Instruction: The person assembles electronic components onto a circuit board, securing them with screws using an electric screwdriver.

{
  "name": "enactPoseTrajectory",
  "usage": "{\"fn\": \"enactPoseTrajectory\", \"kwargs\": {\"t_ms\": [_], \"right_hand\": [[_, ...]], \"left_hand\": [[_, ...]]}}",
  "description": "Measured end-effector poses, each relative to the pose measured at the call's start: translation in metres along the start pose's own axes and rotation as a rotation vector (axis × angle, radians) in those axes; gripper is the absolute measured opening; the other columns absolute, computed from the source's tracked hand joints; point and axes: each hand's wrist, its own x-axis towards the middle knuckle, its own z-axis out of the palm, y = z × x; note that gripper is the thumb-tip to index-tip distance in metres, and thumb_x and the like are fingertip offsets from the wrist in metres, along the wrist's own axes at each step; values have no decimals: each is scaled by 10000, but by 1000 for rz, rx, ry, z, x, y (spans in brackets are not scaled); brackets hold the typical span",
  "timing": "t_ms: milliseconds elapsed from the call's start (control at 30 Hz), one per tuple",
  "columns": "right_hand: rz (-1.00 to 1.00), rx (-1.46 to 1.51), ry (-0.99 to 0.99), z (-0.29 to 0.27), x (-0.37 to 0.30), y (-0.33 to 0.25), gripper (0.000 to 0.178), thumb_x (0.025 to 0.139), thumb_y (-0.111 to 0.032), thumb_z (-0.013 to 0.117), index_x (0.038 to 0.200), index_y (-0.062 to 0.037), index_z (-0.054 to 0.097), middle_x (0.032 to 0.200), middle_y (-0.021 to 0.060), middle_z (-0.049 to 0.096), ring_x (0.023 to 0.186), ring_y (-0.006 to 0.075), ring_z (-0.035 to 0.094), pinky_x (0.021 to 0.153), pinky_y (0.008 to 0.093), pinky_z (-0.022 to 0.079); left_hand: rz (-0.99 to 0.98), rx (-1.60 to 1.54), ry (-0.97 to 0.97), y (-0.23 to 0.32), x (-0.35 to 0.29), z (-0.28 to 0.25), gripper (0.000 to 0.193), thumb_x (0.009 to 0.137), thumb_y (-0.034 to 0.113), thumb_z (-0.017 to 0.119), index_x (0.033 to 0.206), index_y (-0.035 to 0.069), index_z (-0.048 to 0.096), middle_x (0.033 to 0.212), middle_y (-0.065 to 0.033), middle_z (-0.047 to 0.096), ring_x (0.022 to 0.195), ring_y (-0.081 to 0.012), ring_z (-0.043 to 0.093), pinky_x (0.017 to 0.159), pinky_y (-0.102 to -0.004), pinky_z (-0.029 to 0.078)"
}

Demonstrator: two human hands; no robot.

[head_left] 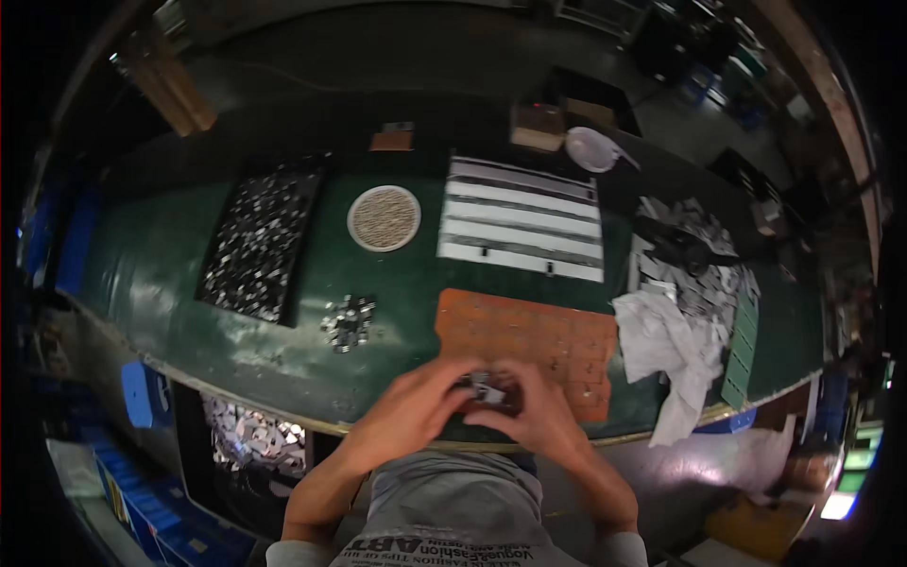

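Observation:
Close to the table's front edge, my left hand and my right hand meet, their fingers curled round some small silvery and dark pieces. The pieces are blurred, so their exact kind does not show. Just beyond the fingertips lies an orange board marked in a grid, its near left part hidden by my hands. A small heap of shiny metal pieces rests on the green table to the left of the board.
On the green table are a black tray of small shiny parts, a white bowl of tan bits, and a white-striped sheet. To the right lie a crumpled white cloth, grey scraps and a green strip.

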Motion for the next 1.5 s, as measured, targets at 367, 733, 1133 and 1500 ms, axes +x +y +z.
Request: {"fn": "enactPoseTrajectory", "kwargs": {"t_ms": [367, 733, 1133, 1500], "right_hand": [[2, -881, 488, -264, -30, 70, 594, 715, 26, 683, 1297, -68, 609, 1323, 174, 587, 1228, 408, 556, 1058, 444, 451], [128, -709, 278, -326, 1, 105, 526, 691, -125, 842, 1203, -60, 735, 1073, 128, 652, 981, 323, 643, 891, 403, 528], [23, -1090, 466, -304, 3, 119, 303, 785, -113, 706, 1085, -72, 713, 1051, 111, 667, 1029, 356, 635, 872, 444, 530], [111, -557, 437, -296, -5, 99, 317, 841, -135, 669, 1125, 0, 627, 969, 150, 667, 897, 267, 611, 782, 370, 485]], "left_hand": [[-384, -221, 560, -35, -211, -165, 382, 885, 38, 591, 1255, 9, 499, 1130, -67, 579, 1097, -175, 538, 998, -280, 385], [-816, 3, 588, -267, -365, -226, 412, 756, -78, 604, 1135, 70, 538, 823, 11, 464, 653, -86, 444, 565, -246, 345], [-616, 512, 953, -234, -347, -245, 273, 965, 101, 624, 1177, -70, 637, 1095, -142, 706, 992, -212, 625, 933, -325, 484], [-362, 677, 1218, -133, -278, -241, 314, 1044, 201, 619, 1201, -69, 647, 1120, -102, 701, 1017, -174, 628, 958, -296, 474]]}}
